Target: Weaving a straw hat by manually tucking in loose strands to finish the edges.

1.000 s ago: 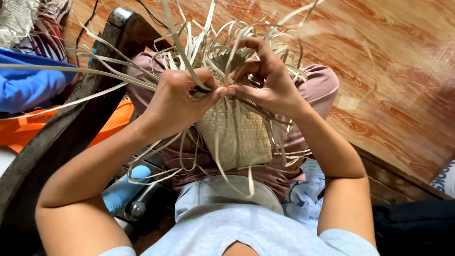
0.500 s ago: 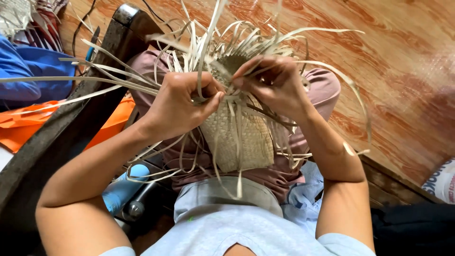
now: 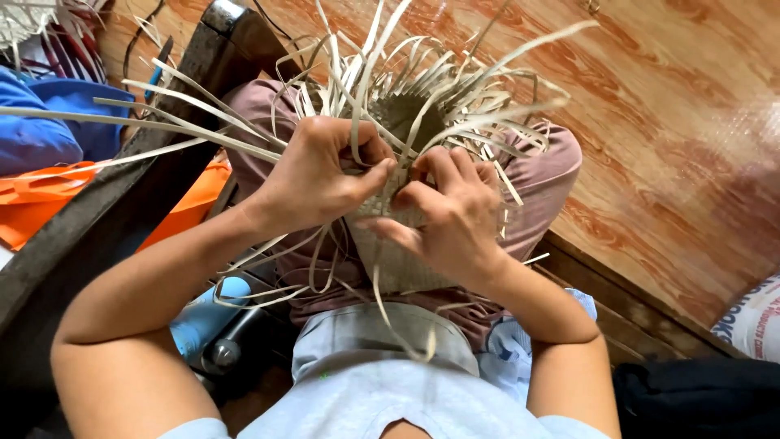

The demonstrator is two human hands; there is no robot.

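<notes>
A half-woven basket (image 3: 404, 262) of pale flat strips rests on my lap, its open mouth facing away from me. Many loose strips (image 3: 455, 89) fan out from its rim. My left hand (image 3: 317, 175) grips the rim on the left side, fingers curled around a few strips. My right hand (image 3: 451, 211) lies over the woven wall just right of it, thumb and fingers pinching strips at the rim. Both thumbs nearly meet.
A dark wooden beam (image 3: 122, 195) runs diagonally on my left. Beyond it lie blue cloth (image 3: 49, 122) and orange cloth (image 3: 57, 199). A light blue bottle (image 3: 207, 313) sits by my left hip. Reddish wood floor (image 3: 682, 122) spreads to the right; a white sack (image 3: 756, 317) lies at the right edge.
My right hand has dropped from the upper rim to the woven wall, closer to my left hand. The basket has tilted and the loose strips have swung about.
</notes>
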